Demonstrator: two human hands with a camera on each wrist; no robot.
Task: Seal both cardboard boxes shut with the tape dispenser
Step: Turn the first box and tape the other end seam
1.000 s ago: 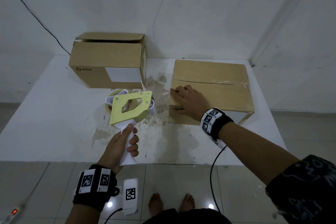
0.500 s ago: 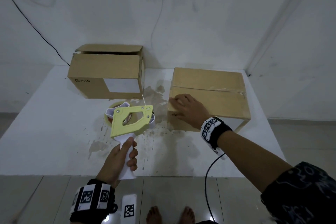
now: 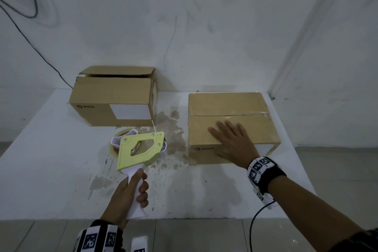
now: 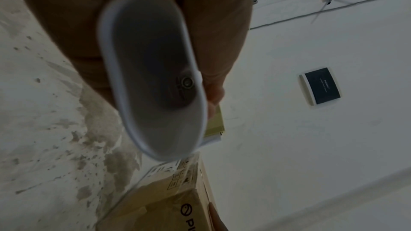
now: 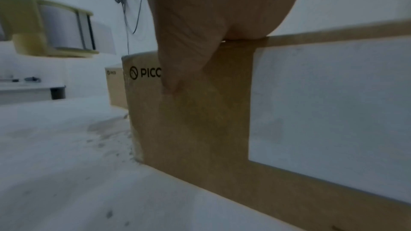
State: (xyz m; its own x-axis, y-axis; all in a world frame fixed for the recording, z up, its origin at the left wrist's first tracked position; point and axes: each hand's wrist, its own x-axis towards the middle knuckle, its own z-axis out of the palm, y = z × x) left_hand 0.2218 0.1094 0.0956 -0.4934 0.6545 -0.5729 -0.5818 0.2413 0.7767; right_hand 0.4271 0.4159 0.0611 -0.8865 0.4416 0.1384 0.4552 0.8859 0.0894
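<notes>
My left hand (image 3: 131, 192) grips the white handle of the yellow-green tape dispenser (image 3: 141, 149), held above the table between the two boxes; the handle's butt (image 4: 153, 76) fills the left wrist view. The right cardboard box (image 3: 231, 108) has its flaps down, with clear tape along the top seam. My right hand (image 3: 231, 139) lies flat on its near flap, fingers spread; the right wrist view shows the thumb (image 5: 184, 55) hanging over the box front (image 5: 200, 120). The left cardboard box (image 3: 114, 96) stands at the back left with its top flaps slightly raised.
The white table (image 3: 51, 170) is stained brown between the boxes. A wall runs close behind both boxes and down the right side. A black cable (image 3: 257, 219) hangs from my right wrist over the table's front edge. Tiled floor lies below.
My right hand slid from the right box's near-left corner toward the middle of its top and flattened out. The dispenser stayed in my left hand, almost in place.
</notes>
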